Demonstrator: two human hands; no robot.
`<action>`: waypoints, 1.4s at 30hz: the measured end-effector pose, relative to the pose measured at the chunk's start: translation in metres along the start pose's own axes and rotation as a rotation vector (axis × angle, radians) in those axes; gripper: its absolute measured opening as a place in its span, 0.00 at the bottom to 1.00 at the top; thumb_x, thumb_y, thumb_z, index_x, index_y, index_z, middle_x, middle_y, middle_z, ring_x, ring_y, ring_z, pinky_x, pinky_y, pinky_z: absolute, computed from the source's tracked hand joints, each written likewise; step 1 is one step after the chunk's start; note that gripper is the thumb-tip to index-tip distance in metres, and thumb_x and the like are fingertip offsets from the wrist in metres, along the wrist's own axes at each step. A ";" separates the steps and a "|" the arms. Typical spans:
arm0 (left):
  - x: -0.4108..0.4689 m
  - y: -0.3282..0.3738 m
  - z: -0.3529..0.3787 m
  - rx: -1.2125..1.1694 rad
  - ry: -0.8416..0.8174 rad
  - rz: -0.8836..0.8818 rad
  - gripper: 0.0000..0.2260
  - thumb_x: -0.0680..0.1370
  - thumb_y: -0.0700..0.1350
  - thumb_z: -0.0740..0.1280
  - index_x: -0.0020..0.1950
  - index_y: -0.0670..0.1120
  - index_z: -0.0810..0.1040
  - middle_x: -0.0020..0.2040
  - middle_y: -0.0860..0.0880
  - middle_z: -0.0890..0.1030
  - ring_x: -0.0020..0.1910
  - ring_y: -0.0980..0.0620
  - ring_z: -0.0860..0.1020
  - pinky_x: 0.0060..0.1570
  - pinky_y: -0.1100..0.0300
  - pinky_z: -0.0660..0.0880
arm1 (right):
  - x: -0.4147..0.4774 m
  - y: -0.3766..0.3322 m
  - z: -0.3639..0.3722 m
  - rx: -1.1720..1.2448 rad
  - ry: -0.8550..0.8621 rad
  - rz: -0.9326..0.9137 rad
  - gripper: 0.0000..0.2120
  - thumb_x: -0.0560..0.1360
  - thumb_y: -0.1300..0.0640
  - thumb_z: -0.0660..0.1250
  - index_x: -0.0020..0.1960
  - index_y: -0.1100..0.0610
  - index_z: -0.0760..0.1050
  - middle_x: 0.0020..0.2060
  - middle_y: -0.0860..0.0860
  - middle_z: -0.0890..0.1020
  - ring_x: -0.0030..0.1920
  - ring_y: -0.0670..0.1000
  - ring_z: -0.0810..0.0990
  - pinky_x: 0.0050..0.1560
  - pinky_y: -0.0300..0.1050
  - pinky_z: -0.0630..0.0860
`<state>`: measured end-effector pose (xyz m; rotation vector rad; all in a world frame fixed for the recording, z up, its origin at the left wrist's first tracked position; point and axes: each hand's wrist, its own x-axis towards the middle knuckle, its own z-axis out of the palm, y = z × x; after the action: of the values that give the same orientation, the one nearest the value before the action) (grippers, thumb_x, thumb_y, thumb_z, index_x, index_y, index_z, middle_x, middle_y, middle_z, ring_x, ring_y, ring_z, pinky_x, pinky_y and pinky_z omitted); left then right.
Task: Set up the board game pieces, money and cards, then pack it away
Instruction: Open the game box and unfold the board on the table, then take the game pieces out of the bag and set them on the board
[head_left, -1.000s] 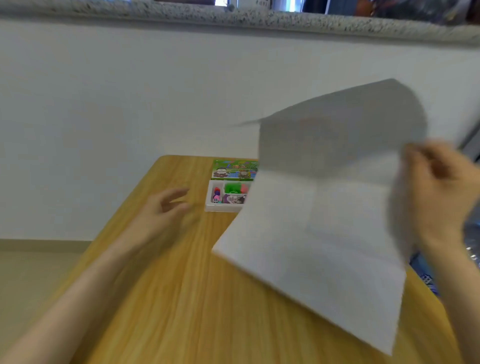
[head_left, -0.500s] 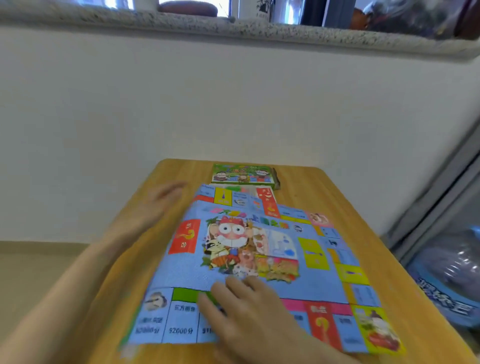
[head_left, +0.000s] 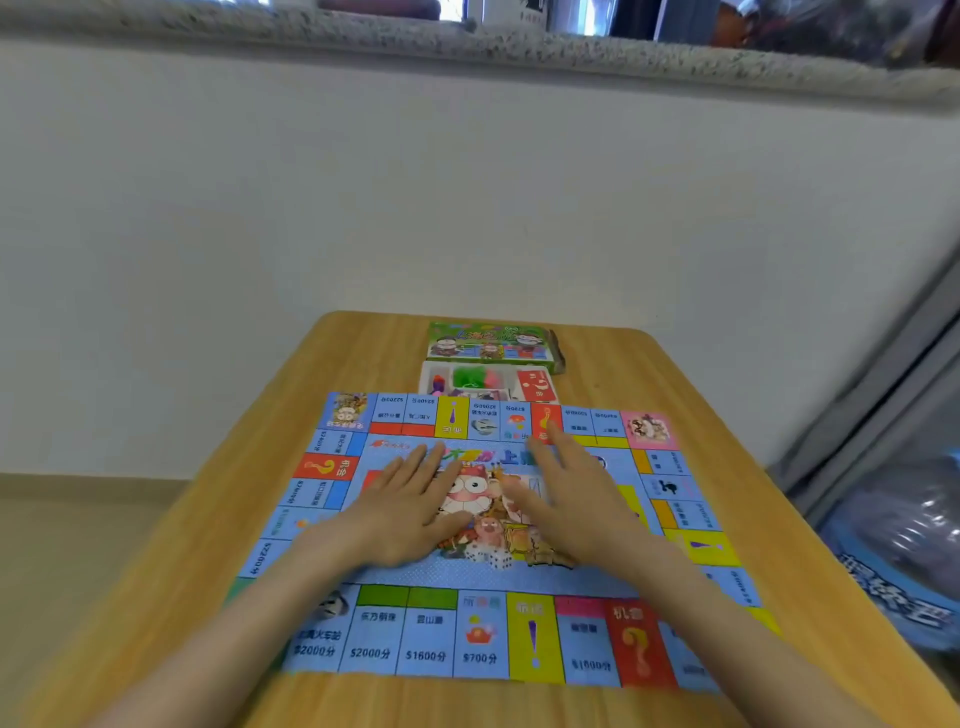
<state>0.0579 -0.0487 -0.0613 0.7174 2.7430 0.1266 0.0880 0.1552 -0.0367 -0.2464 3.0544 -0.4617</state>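
Observation:
The paper game board (head_left: 483, 629), blue with coloured squares and a cartoon in its middle, lies unfolded face up on the wooden table (head_left: 171, 561). My left hand (head_left: 410, 504) presses flat on the board's centre with straight fingers. My right hand (head_left: 571, 493) lies flat beside it, fingers straight and reaching toward the far row of squares. Behind the board sits a white tray (head_left: 427, 376) with green, pink and purple pieces and a red card stack (head_left: 535, 387). The green box lid (head_left: 488, 341) lies beyond the tray.
A white wall rises just behind the table, with a speckled stone ledge (head_left: 519, 49) above. To the right stand a grey frame and a blue plastic-wrapped pack (head_left: 898, 561) close to the table's right edge. Floor lies to the left.
The paper sheet was held up blank side toward me by my right hand, then turned face up and laid on the table. Both hands now lie flat on its centre.

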 end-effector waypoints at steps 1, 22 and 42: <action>-0.002 0.001 -0.002 0.002 -0.032 0.012 0.62 0.46 0.80 0.22 0.75 0.50 0.31 0.74 0.50 0.29 0.74 0.50 0.30 0.71 0.54 0.33 | 0.009 0.010 0.001 -0.016 -0.020 0.035 0.35 0.77 0.35 0.48 0.78 0.52 0.43 0.77 0.51 0.40 0.76 0.52 0.40 0.75 0.54 0.44; 0.048 -0.015 -0.014 0.014 0.096 -0.191 0.33 0.79 0.64 0.44 0.77 0.49 0.36 0.77 0.48 0.35 0.76 0.51 0.35 0.75 0.52 0.37 | 0.052 0.044 0.020 -0.198 -0.133 -0.006 0.33 0.76 0.32 0.42 0.76 0.42 0.37 0.76 0.47 0.38 0.75 0.52 0.35 0.74 0.56 0.35; 0.058 -0.019 -0.012 -0.081 0.307 -0.226 0.33 0.80 0.63 0.49 0.78 0.50 0.38 0.78 0.47 0.38 0.77 0.47 0.42 0.74 0.51 0.46 | 0.060 0.047 0.023 -0.160 0.018 -0.032 0.31 0.78 0.35 0.46 0.77 0.44 0.43 0.77 0.48 0.47 0.77 0.51 0.44 0.75 0.52 0.43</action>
<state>-0.0029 -0.0365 -0.0687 0.3879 3.0659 0.3194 0.0235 0.1829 -0.0742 -0.2994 3.1123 -0.2213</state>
